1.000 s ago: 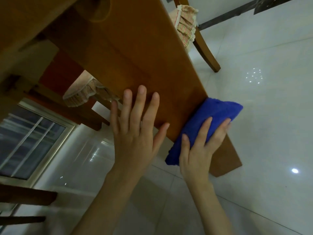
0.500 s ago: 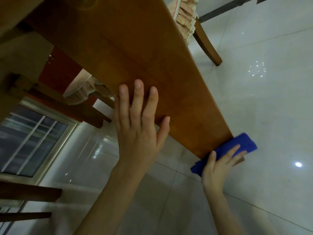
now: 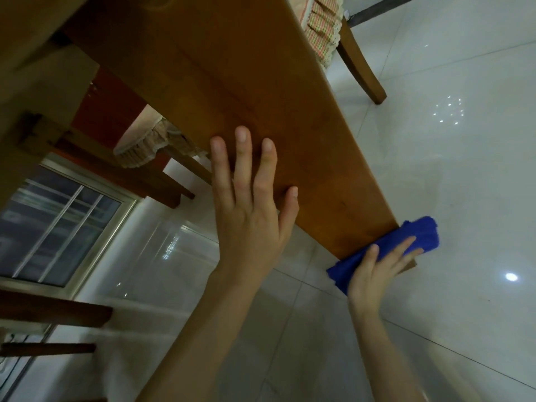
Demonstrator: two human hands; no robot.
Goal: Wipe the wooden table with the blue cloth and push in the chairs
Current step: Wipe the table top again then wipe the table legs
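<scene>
My left hand (image 3: 249, 219) lies flat on the surface (image 3: 232, 91), fingers (image 3: 242, 158) spread and straight, thumb along the near edge — nothing in its grip, just an open palm pressed on the wood. My right hand (image 3: 374, 274) is down at the near corner of the surface, pressing the cloth (image 3: 417, 239) against it. The fingers are laid over the cloth with the thumb on the near side; the grip is loose and flat rather than clenched, though I cannot tell whether the fingertips curl around the fabric beyond the edge.

The cloth is bunched lengthwise and covers the corner: one end sticks out past the far edge over the floor (image 3: 449, 169), the other hangs off the near side below my wrist. The wood around it is bare and brown, with a faint round mark near the top of the view.

Beyond the far edge stands a chair (image 3: 359, 68) with a checked, frilled cushion (image 3: 322, 27), its leg on the white tiles. Under the surface on the left I see another frilled cushion (image 3: 142, 143) on a second chair — tucked beneath the wood. A window (image 3: 61, 227) shows at lower left, and ceiling lights glint off the tiles.
</scene>
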